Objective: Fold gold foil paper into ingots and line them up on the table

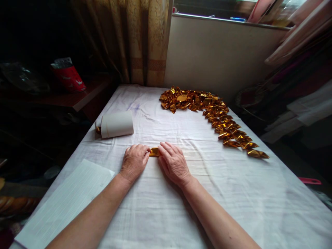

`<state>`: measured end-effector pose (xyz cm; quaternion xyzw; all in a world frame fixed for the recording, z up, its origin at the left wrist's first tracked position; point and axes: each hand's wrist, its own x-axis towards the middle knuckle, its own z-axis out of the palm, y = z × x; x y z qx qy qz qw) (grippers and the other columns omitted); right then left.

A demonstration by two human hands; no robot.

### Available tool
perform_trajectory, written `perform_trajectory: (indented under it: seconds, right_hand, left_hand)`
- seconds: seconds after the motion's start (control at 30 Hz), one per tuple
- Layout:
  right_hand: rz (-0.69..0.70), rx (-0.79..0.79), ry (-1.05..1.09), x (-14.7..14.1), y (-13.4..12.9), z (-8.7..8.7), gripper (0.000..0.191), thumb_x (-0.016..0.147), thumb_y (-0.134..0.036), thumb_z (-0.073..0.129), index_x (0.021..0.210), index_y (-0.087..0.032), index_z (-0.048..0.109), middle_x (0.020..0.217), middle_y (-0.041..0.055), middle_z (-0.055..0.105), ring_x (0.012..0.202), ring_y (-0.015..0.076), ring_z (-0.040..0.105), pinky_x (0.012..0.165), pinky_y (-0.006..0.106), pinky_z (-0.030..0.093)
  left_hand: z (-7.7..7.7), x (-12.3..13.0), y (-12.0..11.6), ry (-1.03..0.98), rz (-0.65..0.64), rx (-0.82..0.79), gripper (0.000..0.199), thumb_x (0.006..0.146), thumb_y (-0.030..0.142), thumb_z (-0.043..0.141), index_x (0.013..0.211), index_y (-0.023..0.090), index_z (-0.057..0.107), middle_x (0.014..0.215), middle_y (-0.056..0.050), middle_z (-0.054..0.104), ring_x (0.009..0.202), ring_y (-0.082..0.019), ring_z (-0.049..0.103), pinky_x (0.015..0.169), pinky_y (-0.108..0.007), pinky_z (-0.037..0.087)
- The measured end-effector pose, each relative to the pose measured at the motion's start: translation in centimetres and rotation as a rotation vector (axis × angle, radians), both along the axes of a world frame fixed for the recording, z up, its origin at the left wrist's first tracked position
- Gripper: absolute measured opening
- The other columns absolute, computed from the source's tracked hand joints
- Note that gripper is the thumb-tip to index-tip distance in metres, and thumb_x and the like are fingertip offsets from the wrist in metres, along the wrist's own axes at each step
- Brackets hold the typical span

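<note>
Patterned gold curtain (pixel 141 41), hanging beside a pale wall (pixel 218 52); red container (pixel 69 79), standing on a reddish-brown wooden surface (pixel 86 97) at left; blue object (pixel 238 19) on the window ledge (pixel 207 17); pink cloth (pixel 293 39), upper right; pink handle (pixel 310 181), lower right.

I can't see the right end of the gold foil piece (pixel 155 152) under my right hand (pixel 174 163), and the view crops the curtain (pixel 141 41) at eleven o'clock.

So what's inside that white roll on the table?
At the left end of the white roll, a small shiny gold-coloured bit pokes out. The rest of the inside is hidden by the white wall, so I can't tell what else it holds.
</note>
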<state>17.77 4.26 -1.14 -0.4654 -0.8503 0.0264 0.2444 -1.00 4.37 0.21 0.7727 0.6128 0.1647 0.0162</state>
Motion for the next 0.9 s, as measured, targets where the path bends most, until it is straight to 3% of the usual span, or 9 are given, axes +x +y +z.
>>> perform_trajectory:
  seconds: [0.07,0.13,0.37,0.6,0.7,0.8,0.9]
  right_hand:
    - [0.127,-0.078,-0.099,-0.4,-0.3,0.3,0.047,0.099,-0.031,0.043,0.145,-0.022,0.044,0.151,0.0058,0.044,0.142,0.0234,0.034,0.119,0.046,0.020]
    - [0.165,-0.181,-0.171,-0.8,-0.5,0.5,0.055,0.099,-0.038,0.043,0.150,-0.022,0.035,0.156,0.0061,0.037,0.145,0.0234,0.029,0.121,0.048,0.015]
    - [0.023,-0.305,-0.244,0.1,-0.9,0.7,0.059,0.099,-0.046,0.039,0.151,-0.018,0.034,0.158,0.0100,0.029,0.147,0.0252,0.025,0.120,0.052,0.016]
    - [-0.067,-0.340,-0.252,1.2,-1.4,0.9,0.055,0.100,-0.044,0.039,0.151,-0.023,0.035,0.158,0.0053,0.030,0.148,0.0261,0.023,0.119,0.055,0.015]
    - [-0.063,-0.341,-0.252,1.1,-1.3,1.0,0.055,0.100,-0.045,0.038,0.150,-0.023,0.035,0.158,0.0050,0.030,0.148,0.0259,0.023,0.119,0.056,0.015]
    - [-0.059,-0.343,-0.251,1.1,-1.3,1.0,0.056,0.100,-0.045,0.038,0.151,-0.022,0.035,0.158,0.0048,0.029,0.148,0.0261,0.023,0.119,0.056,0.015]
    - [-0.059,-0.341,-0.246,1.1,-1.3,1.0,0.057,0.100,-0.046,0.038,0.151,-0.021,0.034,0.158,0.0055,0.029,0.148,0.0263,0.022,0.119,0.056,0.015]
  left_hand:
    - [0.0,0.0,0.0,-0.004,-0.003,-0.005,0.011,0.092,0.023,0.053,0.096,0.024,0.064,0.096,-0.003,0.069,0.092,-0.023,0.059,0.080,-0.036,0.039]
    - [0.0,-0.1,0.0,-0.014,-0.012,-0.005,0.011,0.092,0.022,0.053,0.095,0.023,0.064,0.096,-0.003,0.069,0.093,-0.023,0.059,0.081,-0.036,0.040]
    - [-0.2,-0.4,0.0,-0.051,-0.027,0.005,0.013,0.093,0.023,0.051,0.094,0.023,0.063,0.096,-0.004,0.069,0.091,-0.023,0.059,0.080,-0.037,0.041]
    - [-0.1,-0.2,-0.1,-0.005,-0.013,0.022,0.015,0.094,0.024,0.050,0.095,0.023,0.065,0.096,-0.006,0.069,0.092,-0.025,0.060,0.080,-0.038,0.043]
    - [-0.2,-0.1,-0.5,0.039,-0.111,0.069,0.021,0.095,0.024,0.049,0.108,0.023,0.065,0.114,-0.007,0.068,0.108,-0.025,0.059,0.092,-0.039,0.042]
    - [-0.5,-0.1,-1.0,0.084,-0.289,0.059,0.036,0.097,0.031,0.047,0.131,0.024,0.056,0.138,-0.006,0.059,0.133,-0.027,0.046,0.112,-0.048,0.027]
    - [-1.0,-0.4,-1.6,0.134,-0.327,-0.017,0.050,0.098,0.043,0.043,0.144,0.024,0.045,0.147,-0.007,0.051,0.140,-0.030,0.038,0.116,-0.055,0.018]
